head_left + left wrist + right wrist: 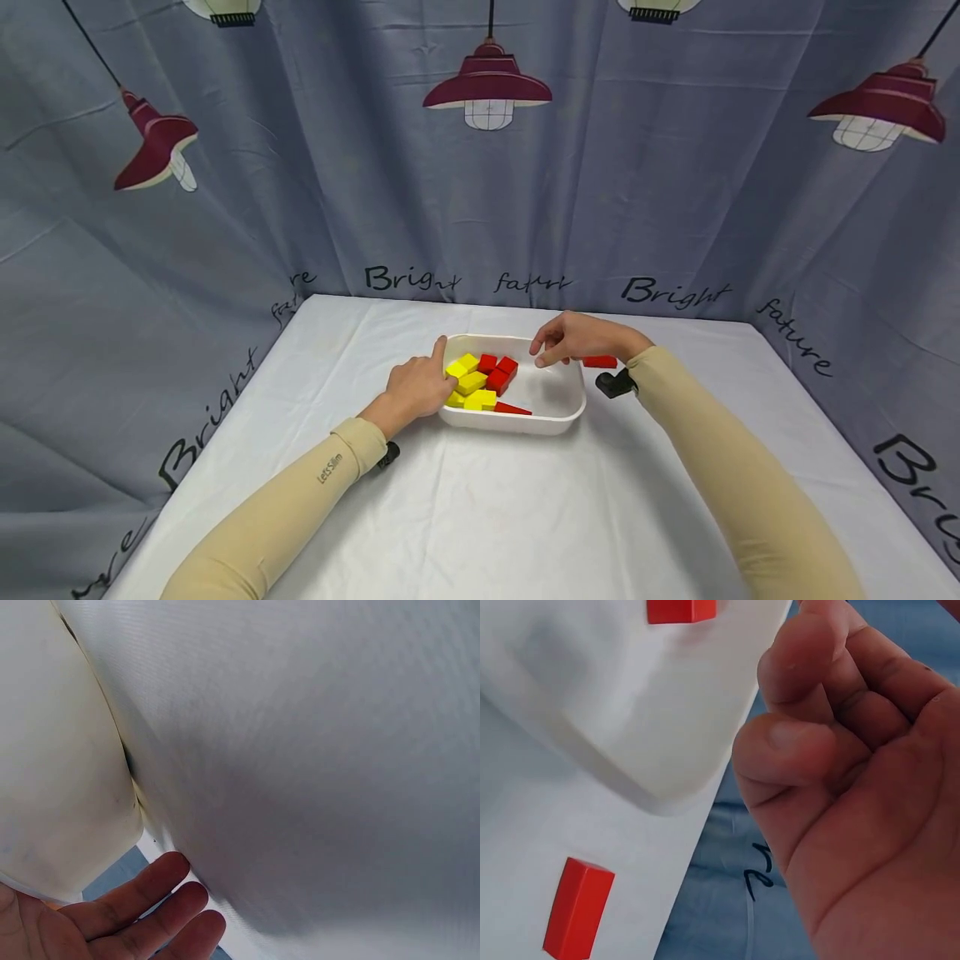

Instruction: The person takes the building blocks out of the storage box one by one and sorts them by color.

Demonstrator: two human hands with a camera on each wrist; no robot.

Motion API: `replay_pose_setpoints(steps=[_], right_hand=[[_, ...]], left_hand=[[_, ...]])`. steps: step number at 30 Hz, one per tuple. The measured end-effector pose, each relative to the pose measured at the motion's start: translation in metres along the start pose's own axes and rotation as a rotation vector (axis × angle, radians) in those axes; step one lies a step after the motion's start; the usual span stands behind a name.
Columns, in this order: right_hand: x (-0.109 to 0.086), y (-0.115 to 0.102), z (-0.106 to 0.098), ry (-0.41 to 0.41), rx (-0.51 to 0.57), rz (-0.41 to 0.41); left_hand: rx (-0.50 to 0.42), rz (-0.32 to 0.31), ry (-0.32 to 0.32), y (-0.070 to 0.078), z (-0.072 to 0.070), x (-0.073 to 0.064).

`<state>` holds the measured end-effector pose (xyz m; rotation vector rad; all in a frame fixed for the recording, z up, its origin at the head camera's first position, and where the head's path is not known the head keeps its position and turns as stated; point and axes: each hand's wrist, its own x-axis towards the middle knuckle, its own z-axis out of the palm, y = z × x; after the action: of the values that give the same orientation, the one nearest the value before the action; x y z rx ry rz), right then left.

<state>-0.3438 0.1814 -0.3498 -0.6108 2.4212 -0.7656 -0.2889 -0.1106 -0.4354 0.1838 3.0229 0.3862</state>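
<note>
A white plastic tub (551,423) sits on the table with several yellow blocks (472,383) at its left and several red blocks (501,377) beside them. A red piece (512,409), partly hidden by the near wall, lies low inside. My left hand (418,385) holds the tub's left rim, thumb over the edge and index finger along it. In the left wrist view its other fingers (161,919) extend beside the outer wall. Above the tub's right end hovers my right hand (581,337), fingers loosely bent with nothing visible in them. Another red block (577,909) lies on the table outside the tub.
A white cloth (517,517) covers the table. Grey-blue curtains (487,208) printed with lamps and lettering hang behind and at both sides. Dark wrist-worn devices (617,383) show at both sleeves.
</note>
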Motion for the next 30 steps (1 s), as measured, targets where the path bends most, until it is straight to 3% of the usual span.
replay_pose_setpoints(steps=[12,21,30], right_hand=[[0.02,-0.006,0.0,-0.08,0.045,0.009],[0.035,-0.002,0.007,-0.184,0.01,0.037],[0.045,0.002,0.018,-0.235,-0.03,0.073]], left_hand=[[-0.007,0.001,-0.003,-0.002,0.001,-0.001],[-0.012,0.007,0.0,-0.001,0.002,0.0],[-0.006,0.01,0.007,0.0,0.001,0.0]])
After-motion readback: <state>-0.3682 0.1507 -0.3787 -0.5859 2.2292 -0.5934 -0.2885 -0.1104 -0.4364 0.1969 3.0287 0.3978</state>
